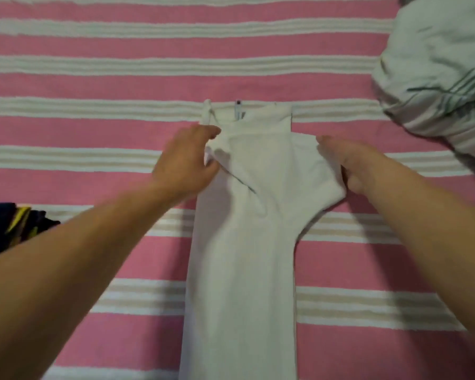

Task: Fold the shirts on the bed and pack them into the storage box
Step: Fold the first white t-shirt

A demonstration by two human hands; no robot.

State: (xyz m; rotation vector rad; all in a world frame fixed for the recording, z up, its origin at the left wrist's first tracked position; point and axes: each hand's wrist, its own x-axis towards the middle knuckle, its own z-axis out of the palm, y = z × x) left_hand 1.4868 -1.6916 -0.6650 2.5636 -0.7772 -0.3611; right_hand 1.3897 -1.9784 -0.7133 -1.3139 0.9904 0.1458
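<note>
A white shirt lies on the bed as a long narrow strip, its sides folded in and its collar end with a small label farthest from me. My left hand grips the folded cloth at the strip's upper left edge, thumb and fingers curled round it. My right hand holds the bulging sleeve part at the upper right edge, its fingertips tucked against the cloth. The storage box is not in view.
The bed has a pink and white striped cover. A pale green and white bundle of fabric lies at the upper right. Dark blue and yellow clothing sits at the left edge.
</note>
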